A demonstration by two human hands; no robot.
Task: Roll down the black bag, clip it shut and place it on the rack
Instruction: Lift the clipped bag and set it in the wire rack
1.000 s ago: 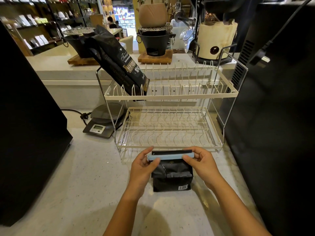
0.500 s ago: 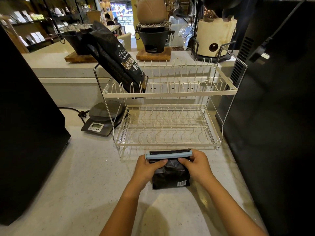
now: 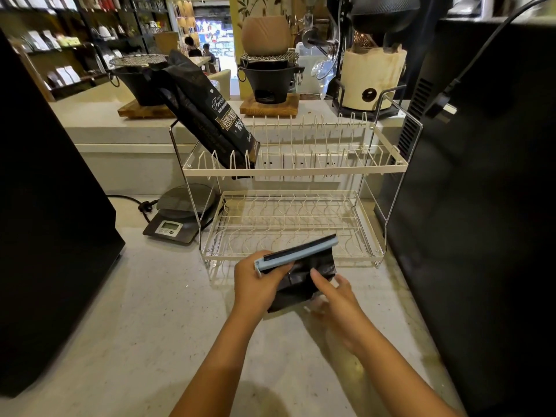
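Observation:
A small black bag (image 3: 304,281) with its top rolled down hangs tilted just above the counter, in front of the white two-tier wire rack (image 3: 294,171). A light blue clip (image 3: 296,254) is closed along the roll. My left hand (image 3: 255,284) grips the clip's left end and the bag. My right hand (image 3: 334,291) is beside the bag's lower right corner with fingers apart; whether it touches the bag I cannot tell. A second, larger black bag (image 3: 207,115) leans in the rack's upper tier at the left.
A digital scale (image 3: 180,218) sits left of the rack, its cord running left. Large black machines (image 3: 481,206) stand on the right and on the left (image 3: 45,206). Behind the rack a raised ledge holds black stoves on wooden boards.
The bag has come up off the counter and tilted, its right end higher. My right hand has let go of the clip and dropped to the bag's lower right.

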